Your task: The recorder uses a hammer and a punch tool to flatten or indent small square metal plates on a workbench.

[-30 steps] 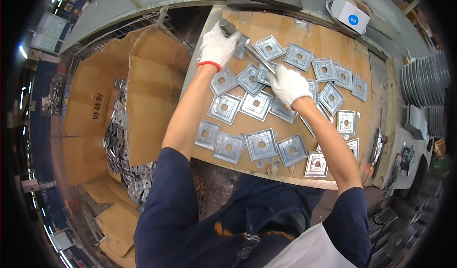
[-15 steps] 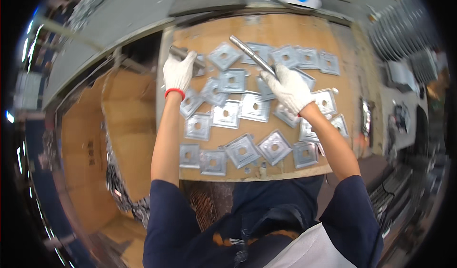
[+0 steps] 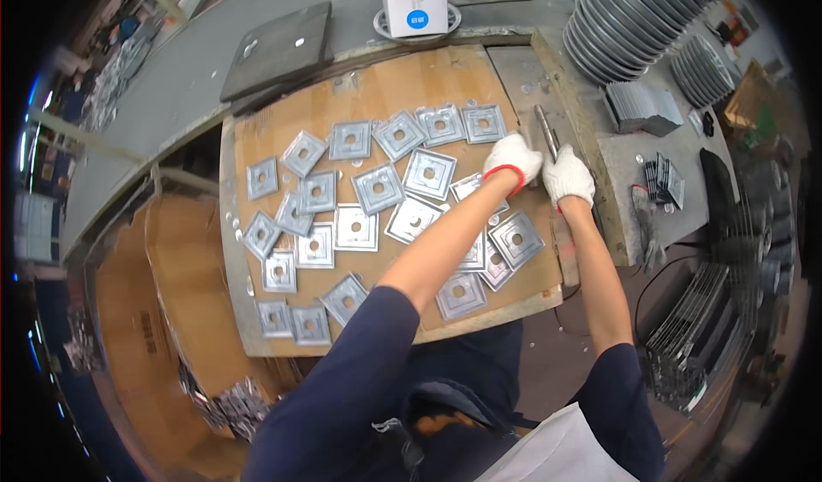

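The metal rod [image 3: 545, 127] lies by the right edge of the desk [image 3: 230, 174], its near end grasped by the right hand's [image 3: 568, 180] fingers; a loose grip could drop it. The left hand's [image 3: 516, 158] fingers I cannot read; its forearm could nudge square plates [image 3: 358, 149].

Gloves [image 3: 568, 179] are white, a cuff [image 3: 505, 169] red, the rod [image 3: 545, 129] silver, plates [image 3: 443, 174] silver-grey, cardboard [image 3: 419, 81] tan

Bright ctr., dark bent rim (fisheye), w/ glare on plates [image 3: 345, 226].
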`<state>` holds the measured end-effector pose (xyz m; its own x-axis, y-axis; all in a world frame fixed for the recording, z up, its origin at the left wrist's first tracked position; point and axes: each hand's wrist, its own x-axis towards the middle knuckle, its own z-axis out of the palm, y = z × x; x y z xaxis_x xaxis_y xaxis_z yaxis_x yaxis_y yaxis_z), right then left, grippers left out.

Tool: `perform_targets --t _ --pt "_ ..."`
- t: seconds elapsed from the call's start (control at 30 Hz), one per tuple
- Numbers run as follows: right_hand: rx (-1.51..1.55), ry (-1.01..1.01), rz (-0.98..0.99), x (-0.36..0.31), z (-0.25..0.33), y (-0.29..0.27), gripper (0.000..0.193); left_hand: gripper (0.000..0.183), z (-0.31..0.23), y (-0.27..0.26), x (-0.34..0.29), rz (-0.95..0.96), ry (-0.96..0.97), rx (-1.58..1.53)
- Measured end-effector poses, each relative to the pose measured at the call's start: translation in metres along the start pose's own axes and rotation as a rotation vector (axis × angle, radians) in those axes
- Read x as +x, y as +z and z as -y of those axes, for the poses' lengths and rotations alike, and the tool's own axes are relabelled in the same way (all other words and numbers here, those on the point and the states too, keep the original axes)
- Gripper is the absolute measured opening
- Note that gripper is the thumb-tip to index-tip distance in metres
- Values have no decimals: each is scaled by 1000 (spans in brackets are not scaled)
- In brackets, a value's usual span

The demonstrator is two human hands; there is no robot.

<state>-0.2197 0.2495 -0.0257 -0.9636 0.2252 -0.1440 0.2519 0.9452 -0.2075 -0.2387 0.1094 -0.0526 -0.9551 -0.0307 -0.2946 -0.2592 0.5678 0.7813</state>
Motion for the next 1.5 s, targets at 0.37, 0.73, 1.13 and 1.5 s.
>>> perform_targets --t 0.37,0.73,1.13,1.5 --pt "127 -476 76 -113 -39 10 60 54 59 -119 -136 -238 106 -335" --pt "-49 -537 100 -145 -30 23 85 107 244 -188 -409 -722 -753 364" --pt "-15 -380 14 -183 -16 32 84 119 277 -210 -392 -762 -825 319" --pt "-131 -418 170 -163 -30 11 87 57 307 -231 -424 -966 -667 -14"
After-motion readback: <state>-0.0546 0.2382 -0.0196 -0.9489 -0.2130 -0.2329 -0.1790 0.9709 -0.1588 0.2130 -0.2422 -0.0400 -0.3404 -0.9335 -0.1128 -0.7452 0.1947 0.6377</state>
